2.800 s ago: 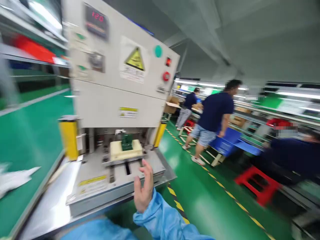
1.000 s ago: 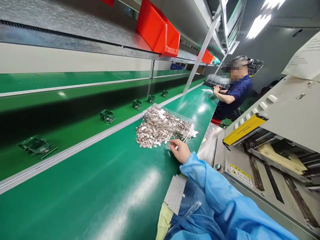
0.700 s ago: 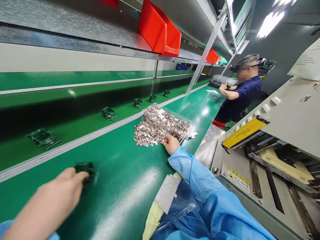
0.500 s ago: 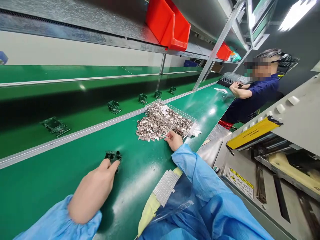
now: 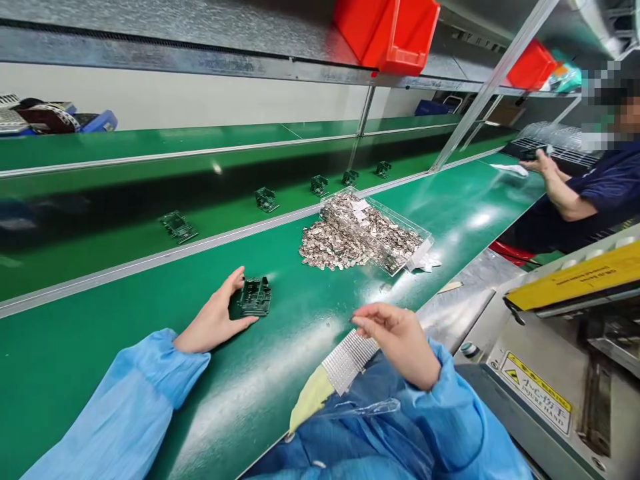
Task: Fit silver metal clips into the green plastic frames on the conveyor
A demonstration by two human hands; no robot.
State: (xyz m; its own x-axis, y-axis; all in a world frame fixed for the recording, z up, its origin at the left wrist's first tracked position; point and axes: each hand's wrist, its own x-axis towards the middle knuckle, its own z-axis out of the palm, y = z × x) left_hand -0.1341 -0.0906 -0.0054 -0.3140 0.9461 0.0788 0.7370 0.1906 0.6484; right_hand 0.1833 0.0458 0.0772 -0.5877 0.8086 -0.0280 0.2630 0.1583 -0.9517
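While your open left hand [image 5: 215, 320] apparently positions the board [image 5: 257, 298], your pinched right hand [image 5: 404, 343], contents unclear, likely needs steady aim next.

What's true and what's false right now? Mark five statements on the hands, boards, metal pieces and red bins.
1. The left hand is close to the board. True.
2. The right hand is in the metal pieces. False: it is near the grey sheet.
3. Metal pieces lie both in the clear tray and on the table. True.
4. The red bins stand on the table. False: the red bins are on the shelf.
5. Five rear boards sit beyond the rail. True.
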